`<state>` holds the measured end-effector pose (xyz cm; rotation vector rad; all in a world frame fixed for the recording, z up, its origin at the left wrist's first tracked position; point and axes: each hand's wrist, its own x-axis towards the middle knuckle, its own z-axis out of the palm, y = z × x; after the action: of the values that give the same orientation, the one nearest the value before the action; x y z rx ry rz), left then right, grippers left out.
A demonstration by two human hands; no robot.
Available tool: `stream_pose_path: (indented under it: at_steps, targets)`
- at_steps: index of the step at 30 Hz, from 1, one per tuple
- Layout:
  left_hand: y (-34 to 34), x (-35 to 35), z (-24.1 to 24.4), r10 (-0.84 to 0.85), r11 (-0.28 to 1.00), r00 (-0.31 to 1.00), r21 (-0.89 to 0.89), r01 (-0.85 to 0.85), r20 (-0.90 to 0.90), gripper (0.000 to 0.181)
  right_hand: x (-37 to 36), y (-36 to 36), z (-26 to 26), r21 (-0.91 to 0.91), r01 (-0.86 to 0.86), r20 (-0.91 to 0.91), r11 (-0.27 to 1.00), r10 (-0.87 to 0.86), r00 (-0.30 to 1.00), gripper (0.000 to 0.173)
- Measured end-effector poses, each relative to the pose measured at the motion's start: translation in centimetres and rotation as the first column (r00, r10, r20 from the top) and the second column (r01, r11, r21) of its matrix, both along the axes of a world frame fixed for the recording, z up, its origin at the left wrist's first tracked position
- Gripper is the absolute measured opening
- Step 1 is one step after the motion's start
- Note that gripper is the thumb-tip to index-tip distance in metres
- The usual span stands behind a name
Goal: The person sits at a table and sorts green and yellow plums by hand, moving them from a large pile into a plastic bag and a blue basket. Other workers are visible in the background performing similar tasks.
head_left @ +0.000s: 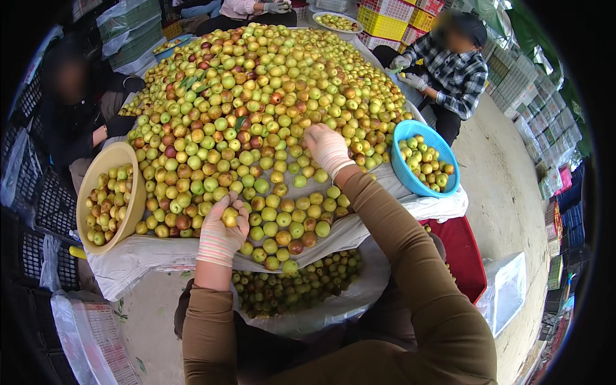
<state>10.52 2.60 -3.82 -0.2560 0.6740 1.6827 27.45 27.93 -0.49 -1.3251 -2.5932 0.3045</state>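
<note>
A broad heap of green and reddish-brown jujube fruits point(231, 106) covers the cloth-draped table. My left hand point(223, 230), in a pale glove with striped cuff and bare fingertips, holds a yellow-green jujube fruit point(230, 217) at the near edge of the heap. My right hand point(327, 147), gloved the same way, reaches into the fruit at the middle; its fingertips point down and away, and whether they grip a fruit is hidden. Below the table edge, more jujubes point(298, 286) lie in a lined container between my legs.
A beige basin point(139, 192) with jujubes stands at left, a blue plastic basket point(400, 166) with jujubes at right. Gloved co-workers sit at left, right and far side. A red container point(464, 255), a plastic-lined box point(503, 288) and stacked crates point(382, 21) surround the table.
</note>
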Motion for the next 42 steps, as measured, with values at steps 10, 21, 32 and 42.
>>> stream_pose_path:
  at_steps: [10, 21, 32, 42]
  targets:
    - [0.6, -0.6, -1.0, -0.014, 1.0, 0.996, 0.017, 0.015, -0.084, 0.025, -0.8, 6.7, -0.3, -0.102, 0.134, 0.018, 0.986, -0.133, 0.991, 0.034]
    - [0.7, 0.2, -0.8, -0.033, 0.999, 0.992, -0.002, 0.033, -0.122, 0.019, 2.0, 0.6, -1.8, -0.196, -0.289, 0.181, 0.937, 0.324, 0.928, 0.043]
    - [0.5, 0.3, -0.7, -0.029, 1.0, 0.992, -0.014, 0.028, -0.126, 0.016, -8.1, 2.9, 2.2, 0.12, -0.057, -0.044, 0.991, 0.063, 0.997, 0.028]
    - [0.7, -1.4, -0.7, -0.008, 1.0, 0.996, 0.027, 0.011, -0.094, 0.025, -12.7, 8.1, 5.6, 0.07, -0.125, 0.384, 0.99, 0.088, 0.919, 0.045]
